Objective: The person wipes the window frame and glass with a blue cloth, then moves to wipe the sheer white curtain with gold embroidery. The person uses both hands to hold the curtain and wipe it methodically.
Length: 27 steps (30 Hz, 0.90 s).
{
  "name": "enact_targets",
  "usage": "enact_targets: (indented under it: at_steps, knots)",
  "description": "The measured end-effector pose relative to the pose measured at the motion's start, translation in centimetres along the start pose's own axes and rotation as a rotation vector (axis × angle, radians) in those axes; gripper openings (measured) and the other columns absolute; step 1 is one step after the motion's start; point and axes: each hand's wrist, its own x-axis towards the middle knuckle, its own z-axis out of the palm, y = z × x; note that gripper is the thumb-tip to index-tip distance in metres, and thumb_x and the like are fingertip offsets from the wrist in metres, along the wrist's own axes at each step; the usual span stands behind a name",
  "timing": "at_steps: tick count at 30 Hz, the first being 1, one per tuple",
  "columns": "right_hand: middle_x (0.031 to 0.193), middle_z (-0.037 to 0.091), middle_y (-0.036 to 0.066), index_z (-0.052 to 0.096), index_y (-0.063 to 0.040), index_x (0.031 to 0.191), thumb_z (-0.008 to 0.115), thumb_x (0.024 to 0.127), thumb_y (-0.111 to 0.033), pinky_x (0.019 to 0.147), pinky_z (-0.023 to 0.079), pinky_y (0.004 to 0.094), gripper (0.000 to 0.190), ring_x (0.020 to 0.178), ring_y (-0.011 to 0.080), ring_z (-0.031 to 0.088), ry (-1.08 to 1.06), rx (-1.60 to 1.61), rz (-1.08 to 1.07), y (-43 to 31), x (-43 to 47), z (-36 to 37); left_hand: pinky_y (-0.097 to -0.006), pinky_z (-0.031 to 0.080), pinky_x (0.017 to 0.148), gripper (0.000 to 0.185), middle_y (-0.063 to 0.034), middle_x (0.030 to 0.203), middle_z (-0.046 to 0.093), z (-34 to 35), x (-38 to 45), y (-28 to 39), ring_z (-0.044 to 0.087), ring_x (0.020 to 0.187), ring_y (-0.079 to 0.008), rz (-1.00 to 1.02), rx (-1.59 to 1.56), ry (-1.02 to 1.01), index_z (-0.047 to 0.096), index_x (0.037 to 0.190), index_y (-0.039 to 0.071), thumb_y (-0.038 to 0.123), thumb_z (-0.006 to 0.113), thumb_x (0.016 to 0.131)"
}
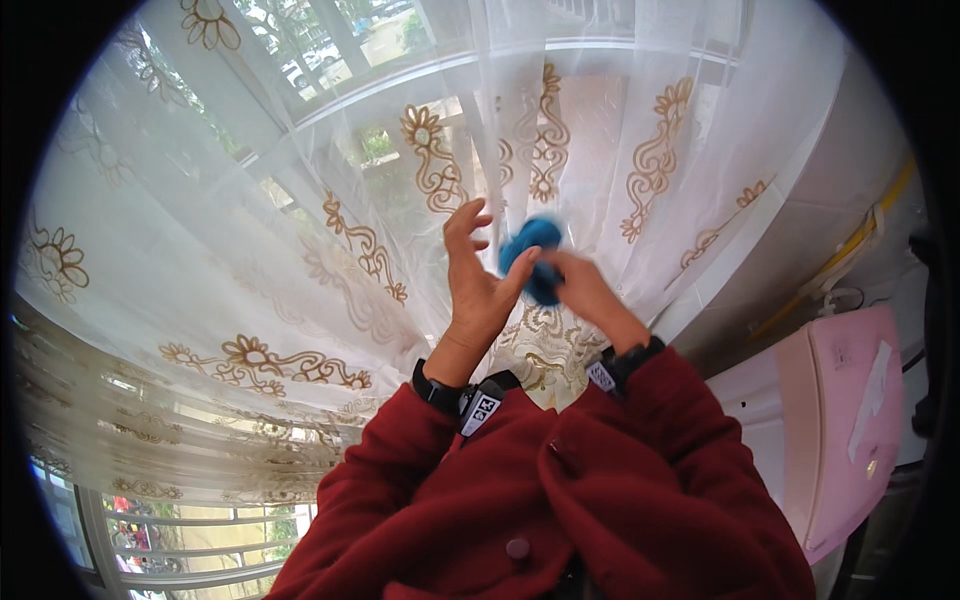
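Observation:
My right hand (576,279) grips a small blue thing (541,238), blurred by motion, whose exact kind I cannot tell. My left hand (480,277) is just to its left, with fingers curved and spread apart. The left thumb reaches across in front of the blue thing; whether it touches cannot be made out. Directly behind both hands hangs a sheer white curtain (457,112) embroidered with brown flowers and scrolls. Its folds gather below the hands, close to my body.
Barred window frames (202,576) show through and below the curtain. To the right stands an appliance with a pink top (855,420) and a pale strip on it. A yellow hose or cord (844,255) runs along the grey tiled wall (840,165).

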Motion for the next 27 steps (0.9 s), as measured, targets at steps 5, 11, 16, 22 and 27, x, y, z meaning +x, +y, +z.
enact_targets:
  at_steps: [5,11,16,22,27]
  knots:
    - [0.112,0.067,0.011,0.062,-0.003,0.122,0.062,0.082,0.004,0.092,0.048,0.0288,0.041,0.106,0.0168,0.062,0.353,0.414,-0.034,-0.4,-2.2,-1.7,-0.0355,0.046,0.087,0.077,-0.0089,0.132,0.048,-1.7,-0.8,-1.0,0.054,0.115,-0.0225,-0.208,0.042,-0.106,0.039,0.138,0.006,0.017,0.081,0.075]
    - [0.115,0.066,0.011,0.061,-0.004,0.12,0.062,0.085,0.002,0.09,0.049,0.0303,0.035,0.104,0.0223,0.064,0.866,0.272,-0.611,-5.0,0.8,-6.1,-0.0334,0.051,0.077,0.028,-0.0108,0.104,0.06,2.6,2.5,-1.9,0.063,0.093,-0.0225,-0.106,-0.11,-0.01,0.053,0.115,0.001,0.009,0.064,0.09]
    - [0.102,0.067,0.018,0.062,-0.004,0.118,0.063,0.081,0.001,0.085,0.051,0.034,0.037,0.098,0.0299,0.067,0.261,0.082,-0.137,2.0,-1.7,0.2,-0.0314,0.054,0.077,0.011,-0.0074,0.086,0.061,1.5,1.5,-2.0,0.064,0.08,-0.0174,-0.478,-0.869,-0.221,0.051,0.104,0.003,0.011,0.043,0.103]
    - [0.098,0.07,0.014,0.064,-0.006,0.119,0.057,0.08,0.004,0.08,0.053,0.0319,0.041,0.09,0.0219,0.069,0.288,0.306,-0.005,5.0,-2.8,-1.1,-0.0305,0.051,0.075,0.044,-0.0091,0.106,0.056,0.6,0.2,-1.2,0.059,0.089,-0.0167,-0.219,-0.403,-0.017,0.048,0.12,0.003,0.021,0.072,0.087]
    - [0.104,0.069,0.008,0.059,-0.006,0.127,0.059,0.088,0.0,0.079,0.054,0.028,0.04,0.089,0.0146,0.066,0.684,0.477,-0.343,-1.5,1.1,-5.3,-0.0313,0.051,0.071,0.05,-0.0076,0.114,0.053,2.4,1.8,-1.6,0.057,0.096,-0.0207,-0.136,-0.119,-0.077,0.055,0.122,0.009,0.02,0.079,0.079]
